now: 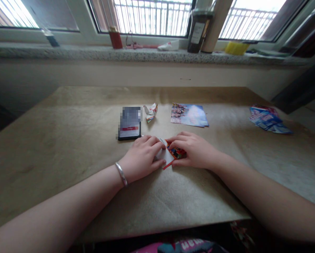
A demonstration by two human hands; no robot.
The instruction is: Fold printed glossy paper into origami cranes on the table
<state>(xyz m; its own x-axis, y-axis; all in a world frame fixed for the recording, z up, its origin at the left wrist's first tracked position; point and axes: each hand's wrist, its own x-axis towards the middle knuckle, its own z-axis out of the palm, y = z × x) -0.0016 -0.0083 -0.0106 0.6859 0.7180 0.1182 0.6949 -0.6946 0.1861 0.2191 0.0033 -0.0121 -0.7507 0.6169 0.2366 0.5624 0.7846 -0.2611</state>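
A partly folded sheet of printed paper (168, 159) lies on the table between my hands, white on one side, with a colourful picture and a red edge on the other. My left hand (144, 156), with a silver bangle at the wrist, holds the white part down, its fingers curled over it. From the right, my right hand (196, 150) grips the coloured flap between thumb and fingers. Both hands cover much of the sheet. Just beyond my left hand rests a dark phone or tablet (129, 123), its screen partly pixelated.
A small folded paper figure (151, 111) stands beside the device. Farther right lie flat printed sheets (190, 114) and a fanned pile of blue and red papers (269, 118). The table (67, 140) meets a wall under a granite sill (86, 54) holding a dark container (198, 31) and other items.
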